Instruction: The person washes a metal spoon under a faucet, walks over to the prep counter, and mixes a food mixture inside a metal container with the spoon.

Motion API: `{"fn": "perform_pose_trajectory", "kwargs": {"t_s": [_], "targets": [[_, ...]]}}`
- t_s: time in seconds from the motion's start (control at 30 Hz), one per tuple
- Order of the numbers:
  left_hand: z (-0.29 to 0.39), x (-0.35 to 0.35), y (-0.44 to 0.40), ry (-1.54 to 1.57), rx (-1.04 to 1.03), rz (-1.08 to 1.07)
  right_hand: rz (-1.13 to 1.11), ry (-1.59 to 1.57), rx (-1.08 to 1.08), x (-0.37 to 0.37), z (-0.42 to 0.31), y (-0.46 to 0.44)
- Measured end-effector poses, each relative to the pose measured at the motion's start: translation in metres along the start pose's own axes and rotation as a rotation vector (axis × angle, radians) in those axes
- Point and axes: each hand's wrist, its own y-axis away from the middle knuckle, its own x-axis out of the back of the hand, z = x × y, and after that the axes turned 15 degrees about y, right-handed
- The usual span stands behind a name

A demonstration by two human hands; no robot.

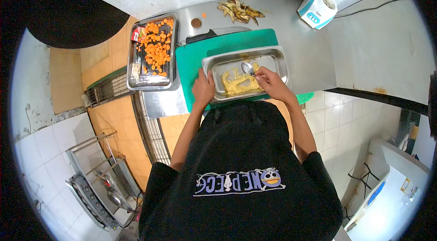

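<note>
A rectangular metal pan stands on a green cutting board. Yellow mash, perhaps banana, is spread over the pan's bottom, mostly on the near side. My right hand is closed around the handle of a metal spoon, whose bowl is over the mash inside the pan. At the pan's left end, my left hand grips the rim between thumb and fingers.
Left of the board, a metal tray holds sliced carrots and a red packet. A black-handled knife lies behind the pan. Banana peels are at the back, and a white-and-blue blender base stands back right.
</note>
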Motion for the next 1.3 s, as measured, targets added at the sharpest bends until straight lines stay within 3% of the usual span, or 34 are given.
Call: {"fn": "perform_pose_trajectory", "kwargs": {"t_s": [0.8, 1.0, 1.1, 1.3], "targets": [[-0.002, -0.001, -0.002, -0.011, 0.025, -0.009, 0.013, -0.004, -0.038, -0.006, 0.004, 0.007], [-0.002, -0.002, -0.002, -0.012, 0.028, -0.008, -0.018, 0.161, -0.053, -0.001, -0.004, 0.007], [-0.002, -0.003, -0.002, -0.009, 0.021, 0.0, 0.079, 0.291, 0.035, 0.004, -0.007, 0.008], [-0.002, -0.002, -0.001, -0.004, 0.004, 0.011, 0.27, 0.839, -0.123, 0.009, 0.003, 0.009]]}}
